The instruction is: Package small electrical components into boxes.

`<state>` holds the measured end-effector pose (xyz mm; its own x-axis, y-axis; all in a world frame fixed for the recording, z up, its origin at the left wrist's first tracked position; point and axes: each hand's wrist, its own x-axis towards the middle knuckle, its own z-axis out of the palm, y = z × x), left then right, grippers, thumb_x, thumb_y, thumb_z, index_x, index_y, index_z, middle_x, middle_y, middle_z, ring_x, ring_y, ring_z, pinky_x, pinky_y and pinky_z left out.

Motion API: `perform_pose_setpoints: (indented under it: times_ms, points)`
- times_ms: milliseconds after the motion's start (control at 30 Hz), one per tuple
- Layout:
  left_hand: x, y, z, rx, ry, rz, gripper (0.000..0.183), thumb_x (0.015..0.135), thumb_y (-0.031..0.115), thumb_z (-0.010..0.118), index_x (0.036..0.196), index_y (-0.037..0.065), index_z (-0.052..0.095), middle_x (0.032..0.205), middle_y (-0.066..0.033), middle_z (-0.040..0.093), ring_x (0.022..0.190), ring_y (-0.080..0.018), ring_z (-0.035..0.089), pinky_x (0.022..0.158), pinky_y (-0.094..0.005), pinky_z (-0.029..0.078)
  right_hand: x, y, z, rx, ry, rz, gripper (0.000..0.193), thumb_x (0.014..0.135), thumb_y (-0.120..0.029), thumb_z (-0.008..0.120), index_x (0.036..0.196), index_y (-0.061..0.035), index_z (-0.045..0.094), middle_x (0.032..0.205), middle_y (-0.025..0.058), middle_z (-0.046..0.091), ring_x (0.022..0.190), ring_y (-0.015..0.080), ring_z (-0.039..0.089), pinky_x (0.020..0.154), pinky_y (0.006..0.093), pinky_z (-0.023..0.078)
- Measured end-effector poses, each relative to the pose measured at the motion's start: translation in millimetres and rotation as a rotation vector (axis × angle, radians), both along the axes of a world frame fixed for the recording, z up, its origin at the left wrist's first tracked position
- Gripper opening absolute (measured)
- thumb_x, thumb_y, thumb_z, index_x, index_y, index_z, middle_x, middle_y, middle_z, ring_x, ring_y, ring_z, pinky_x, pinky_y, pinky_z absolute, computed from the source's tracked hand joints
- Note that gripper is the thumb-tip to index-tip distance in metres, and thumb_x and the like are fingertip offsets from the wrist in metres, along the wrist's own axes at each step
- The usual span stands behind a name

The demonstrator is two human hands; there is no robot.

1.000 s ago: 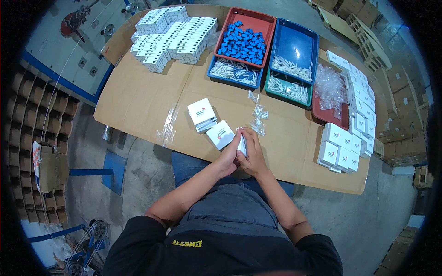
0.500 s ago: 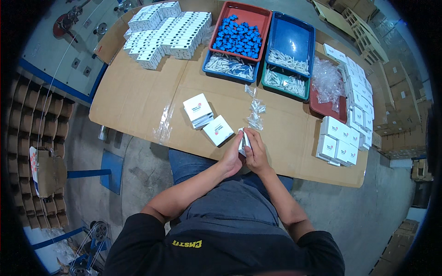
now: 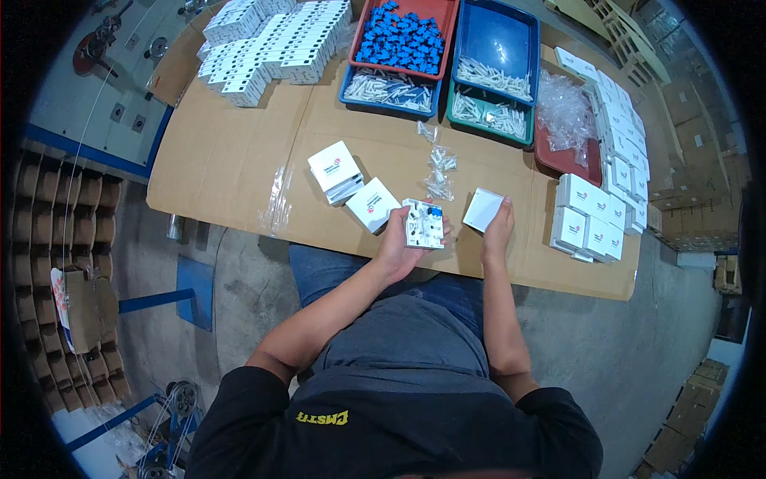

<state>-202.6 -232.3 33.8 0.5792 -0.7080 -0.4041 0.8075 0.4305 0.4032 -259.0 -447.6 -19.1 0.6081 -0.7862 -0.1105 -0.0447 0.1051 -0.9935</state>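
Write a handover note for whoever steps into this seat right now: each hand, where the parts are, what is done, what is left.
Left hand: holds a white plastic base with a blue piece in it, over the near table edge.
Right hand: grips a flat white cover, still apart from the base.
Parts: small boxes just left of the hands, little bags ahead, blue pieces in the red tray at the far edge.
Done: closed boxes stacked at right.
Left: this cover is not yet on the base, by the look of it.
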Motion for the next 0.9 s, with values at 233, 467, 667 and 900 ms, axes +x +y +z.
perform_pose_setpoints:
  times_ms: [233,467,667,900]
  points:
    - [1.6,-1.9,2.8,-0.005,-0.045,-0.059,0.058,0.108,0.044,0.025,0.147,0.007,0.047,0.127,-0.0146,0.064,0.117,-0.0326,0.066,0.097,-0.0471,0.054,-22.8,-17.1,3.9,-0.737,0.354,-0.052,0.03,0.104,-0.025,0.058,0.112,0.003,0.065,0.086,0.0111,0.066,0.083,0.0201,0.064,0.083,0.0347,0.052]
    - [-7.0,-1.7,-4.7,0.105,-0.358,-0.06,0.055,0.101,0.013,0.052,0.155,0.006,0.039,0.131,-0.0125,0.062,0.115,-0.0238,0.065,0.098,-0.0361,0.053,-8.1,42.4,65.4,-0.291,0.284,0.479,0.031,0.093,-0.021,0.077,0.109,0.0037,0.072,0.087,0.0086,0.072,0.084,0.0156,0.066,0.075,0.0312,0.054]
    - [-8.0,-0.1,-13.6,0.207,-0.716,-0.043,0.06,0.093,-0.003,0.049,0.152,0.007,0.04,0.138,-0.0091,0.054,0.127,-0.0169,0.054,0.109,-0.031,0.042,6.5,59.9,81.8,-0.064,0.352,0.618,0.03,0.093,-0.02,0.076,0.11,0.0047,0.072,0.089,0.006,0.073,0.08,0.0107,0.068,0.075,0.0262,0.053]
    - [-18.7,0.1,-7.3,0.301,-0.705,0.127,0.056,0.093,-0.006,0.047,0.148,0.006,0.043,0.133,-0.0098,0.054,0.122,-0.0181,0.054,0.107,-0.0314,0.042,6.5,82.3,66.6,-0.179,0.207,0.546,0.025,0.094,-0.017,0.076,0.107,0.0039,0.071,0.083,0.0083,0.073,0.077,0.0115,0.071,0.066,0.0264,0.055]
